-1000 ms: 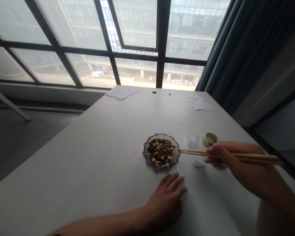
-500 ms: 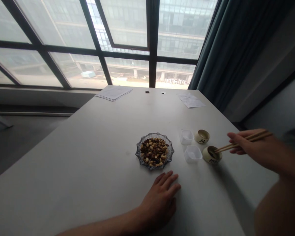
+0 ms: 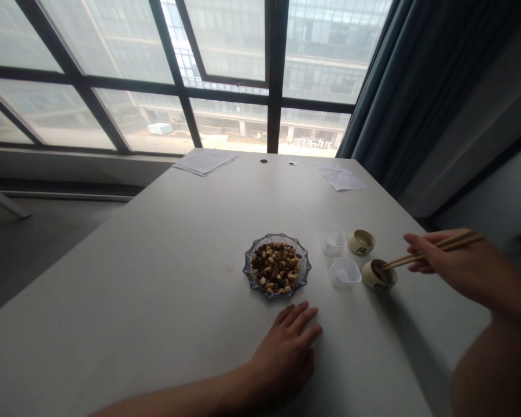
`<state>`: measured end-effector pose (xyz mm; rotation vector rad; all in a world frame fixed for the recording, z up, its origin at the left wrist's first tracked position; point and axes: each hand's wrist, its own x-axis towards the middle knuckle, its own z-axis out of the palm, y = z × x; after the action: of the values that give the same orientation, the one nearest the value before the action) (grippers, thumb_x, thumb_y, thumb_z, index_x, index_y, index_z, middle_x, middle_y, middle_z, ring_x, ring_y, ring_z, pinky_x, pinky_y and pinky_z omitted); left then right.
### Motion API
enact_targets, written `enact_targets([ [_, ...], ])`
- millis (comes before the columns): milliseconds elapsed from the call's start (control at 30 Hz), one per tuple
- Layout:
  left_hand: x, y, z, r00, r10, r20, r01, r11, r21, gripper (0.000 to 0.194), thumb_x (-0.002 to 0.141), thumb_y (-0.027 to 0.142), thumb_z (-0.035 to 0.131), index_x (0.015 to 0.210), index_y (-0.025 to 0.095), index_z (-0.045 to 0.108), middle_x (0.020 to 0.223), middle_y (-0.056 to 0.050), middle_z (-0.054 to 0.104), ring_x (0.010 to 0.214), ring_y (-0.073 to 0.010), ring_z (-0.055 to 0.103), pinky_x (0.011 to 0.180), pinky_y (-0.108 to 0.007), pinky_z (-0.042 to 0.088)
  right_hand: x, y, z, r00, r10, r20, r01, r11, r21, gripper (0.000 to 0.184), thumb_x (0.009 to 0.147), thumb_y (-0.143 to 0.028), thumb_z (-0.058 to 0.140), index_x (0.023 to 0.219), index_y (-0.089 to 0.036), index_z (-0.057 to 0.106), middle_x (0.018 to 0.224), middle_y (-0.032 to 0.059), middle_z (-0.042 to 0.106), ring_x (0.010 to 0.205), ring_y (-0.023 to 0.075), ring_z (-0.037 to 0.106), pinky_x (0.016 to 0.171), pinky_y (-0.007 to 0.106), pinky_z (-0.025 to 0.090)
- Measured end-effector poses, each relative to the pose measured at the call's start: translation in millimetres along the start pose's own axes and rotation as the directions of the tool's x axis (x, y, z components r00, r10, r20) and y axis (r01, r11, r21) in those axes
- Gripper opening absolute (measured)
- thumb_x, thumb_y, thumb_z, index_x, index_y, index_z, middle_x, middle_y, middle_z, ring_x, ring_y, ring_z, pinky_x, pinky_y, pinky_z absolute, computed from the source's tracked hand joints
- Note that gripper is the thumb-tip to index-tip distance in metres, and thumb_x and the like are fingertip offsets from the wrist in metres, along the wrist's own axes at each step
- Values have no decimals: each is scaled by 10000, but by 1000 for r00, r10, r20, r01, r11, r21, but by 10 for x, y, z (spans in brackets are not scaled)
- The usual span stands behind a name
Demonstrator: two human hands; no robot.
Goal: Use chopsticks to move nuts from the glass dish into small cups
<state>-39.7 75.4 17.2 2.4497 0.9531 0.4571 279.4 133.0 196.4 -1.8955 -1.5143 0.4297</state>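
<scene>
My right hand (image 3: 445, 255) grips a pair of wooden chopsticks (image 3: 429, 250), their tips down inside the nearer small ceramic bowl (image 3: 378, 282). Something dark lies in that bowl, too small to name. Flat on the table, my left hand (image 3: 289, 344) rests with its fingers spread, just in front of a scalloped glass bowl (image 3: 248, 285) and holding nothing. Mixed nuts (image 3: 275, 266) in shells and dark seeds fill the glass bowl. Between it and the ceramic bowls stand two clear plastic cups, a nearer one (image 3: 345, 277) and a farther one (image 3: 333, 243).
A second ceramic bowl (image 3: 362, 242) stands behind the nearer one. On the white table (image 3: 156, 278), a stack of papers (image 3: 205, 162) lies at the far left and loose sheets (image 3: 341, 176) at the far right. Windows and a dark curtain (image 3: 399, 87) border the far side.
The whole view has shifted slightly, so the table things appear a little farther right. Both hands hold nearly the same pose, and the chopstick tips stay in the nearer ceramic bowl.
</scene>
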Motion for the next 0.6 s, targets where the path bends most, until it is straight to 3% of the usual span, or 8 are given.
enact_targets([
  [67,0,-1,4,1000,-2,0,2,1000,4,498,843,129,611,1322,257,568,1608,-49,438,1526,-265,303,1257,-464,233,-10,-39,-15,1000,18,-13,-19,1000,-15,326,874,-505,721,766,-203,777,683,139,784,641,332,786,439,313,555],
  [167,0,-2,9,1000,-3,4,3,1000,6,506,840,124,606,1327,258,566,1609,-45,436,1526,-263,302,1256,-464,234,-82,-178,-8,992,31,-124,-33,999,-12,332,873,-532,721,810,-210,771,706,124,789,669,328,787,487,329,570],
  [233,1,-1,6,1000,-2,5,2,1000,6,508,843,120,601,1331,258,564,1609,-46,435,1526,-263,302,1255,-468,235,-164,-313,50,977,-9,-212,25,997,74,335,883,-552,716,873,-222,774,768,110,802,702,313,791,564,345,607],
  [300,4,2,0,1000,0,2,0,1000,6,501,847,119,598,1328,255,565,1608,-51,435,1526,-266,302,1253,-473,237,-252,-461,166,975,-70,-211,113,973,199,339,890,-561,718,910,-229,782,799,98,807,712,293,790,627,356,631],
  [367,6,1,-7,1000,0,2,0,1000,5,488,850,125,600,1319,252,569,1607,-55,437,1524,-270,305,1252,-474,239,-323,-600,332,988,-140,-63,152,945,288,367,894,-578,713,883,-220,793,764,89,800,683,277,782,621,348,630],
  [433,6,-2,-11,1000,3,5,-3,1000,8,481,854,135,604,1320,250,569,1606,-56,438,1524,-273,304,1254,-471,235,-360,-710,527,967,-222,123,174,933,314,391,918,-577,686,840,-210,796,752,82,798,678,252,774,610,316,609],
  [533,-3,-11,-4,1000,14,-1,-14,1000,18,483,865,155,608,1337,247,561,1603,-55,443,1525,-274,299,1257,-466,224,-358,-806,798,882,-310,355,205,931,302,393,957,-536,651,785,-205,776,740,59,792,685,214,759,597,265,558],
  [600,-11,-14,5,1000,17,-7,-17,1000,24,484,869,163,609,1343,247,556,1601,-54,444,1523,-273,302,1258,-463,219,-339,-827,920,830,-337,445,232,933,275,397,978,-513,627,766,-204,758,714,42,779,666,195,743,582,251,524],
])
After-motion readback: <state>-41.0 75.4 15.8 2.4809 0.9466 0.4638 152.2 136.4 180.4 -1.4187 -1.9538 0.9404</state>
